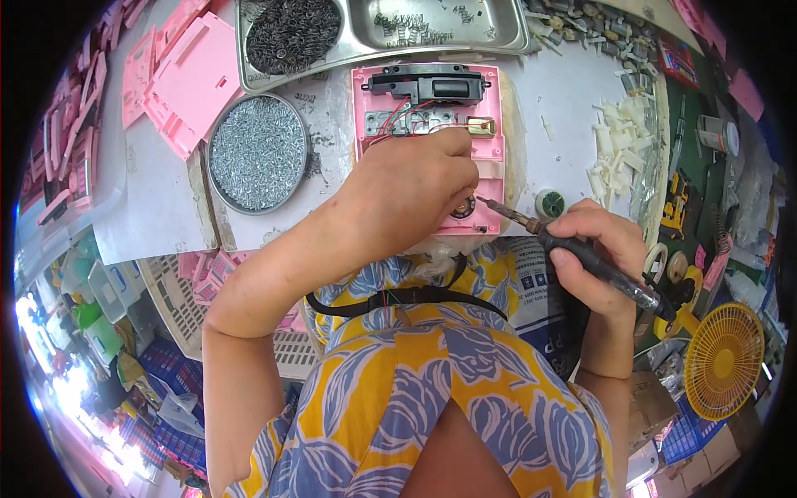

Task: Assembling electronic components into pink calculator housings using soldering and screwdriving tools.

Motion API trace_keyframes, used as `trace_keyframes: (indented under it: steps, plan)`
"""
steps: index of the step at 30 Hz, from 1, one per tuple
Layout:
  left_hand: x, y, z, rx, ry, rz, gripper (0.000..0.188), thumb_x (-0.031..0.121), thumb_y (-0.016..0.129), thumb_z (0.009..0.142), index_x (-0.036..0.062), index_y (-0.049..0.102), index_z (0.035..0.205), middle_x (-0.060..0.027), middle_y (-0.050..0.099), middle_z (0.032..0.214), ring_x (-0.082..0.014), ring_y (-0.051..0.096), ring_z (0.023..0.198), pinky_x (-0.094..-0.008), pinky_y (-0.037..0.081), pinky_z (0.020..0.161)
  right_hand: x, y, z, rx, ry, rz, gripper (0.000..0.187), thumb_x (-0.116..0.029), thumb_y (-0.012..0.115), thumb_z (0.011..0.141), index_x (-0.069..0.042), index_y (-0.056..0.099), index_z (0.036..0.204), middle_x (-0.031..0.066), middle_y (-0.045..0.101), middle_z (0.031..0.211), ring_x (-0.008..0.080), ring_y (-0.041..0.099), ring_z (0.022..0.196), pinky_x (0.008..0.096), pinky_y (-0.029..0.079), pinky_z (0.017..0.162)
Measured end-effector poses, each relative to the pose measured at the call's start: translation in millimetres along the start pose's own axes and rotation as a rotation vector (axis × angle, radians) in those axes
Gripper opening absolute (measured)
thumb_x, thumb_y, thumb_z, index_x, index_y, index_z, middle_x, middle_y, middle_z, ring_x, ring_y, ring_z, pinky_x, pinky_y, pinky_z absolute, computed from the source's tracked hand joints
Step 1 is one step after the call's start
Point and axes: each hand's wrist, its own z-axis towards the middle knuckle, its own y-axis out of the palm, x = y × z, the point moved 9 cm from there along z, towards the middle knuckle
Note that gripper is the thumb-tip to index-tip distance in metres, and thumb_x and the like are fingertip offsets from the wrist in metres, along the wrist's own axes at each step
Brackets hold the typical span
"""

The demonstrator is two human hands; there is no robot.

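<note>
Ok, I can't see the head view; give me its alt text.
The right hand holds a black soldering iron, its tip close to a round part in an open pink casing; the left hand is over the casing. A round tin of small silver screws stands left, a metal tray of springs beyond, white plastic pieces right.

Hiding the lower left of the pink case and part of the round dark component beneath the left hand, leaving its exact grip uncertain. Leaving contact at the tip of the soldering iron unclear. Losing the far side of the metal tray past the top edge. Showing the screws too small for counting, blurring the blue crates at lower left.
</note>
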Motion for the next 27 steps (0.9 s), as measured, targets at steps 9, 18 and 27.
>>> trace_keyframes:
  steps: [9,18,27]
  plan:
    - [2,-6,-7,0.058,0.072,-0.131,0.016,0.001,0.072,0.082,0.0056,0.070,0.097,-0.0096,0.062,0.090,-0.0288,0.064,0.074,-0.0380,0.052,0.064,-2,-27,-11,0.074,0.004,0.042,0.026,-0.005,0.075,0.077,0.003,0.069,0.101,0.0099,0.066,0.081,0.0147,0.057,0.065,0.0256,0.042,0.060]
    - [-2,-6,-5,0.057,0.075,-0.193,0.017,-0.001,0.073,0.081,0.0063,0.069,0.097,-0.0093,0.062,0.087,-0.0278,0.064,0.074,-0.0367,0.052,0.063,-4,-31,-10,0.104,-0.032,0.042,0.025,-0.005,0.075,0.077,0.003,0.069,0.100,0.0100,0.065,0.080,0.0149,0.057,0.065,0.0255,0.042,0.060]
    - [6,-1,1,-0.016,0.111,0.009,0.013,0.007,0.071,0.083,0.0079,0.063,0.094,-0.0066,0.060,0.088,-0.0302,0.064,0.078,-0.0407,0.051,0.063,-2,-8,-2,-0.002,-0.026,0.003,0.025,-0.006,0.077,0.074,-0.002,0.072,0.098,0.0062,0.066,0.075,0.0152,0.058,0.061,0.0266,0.043,0.057]
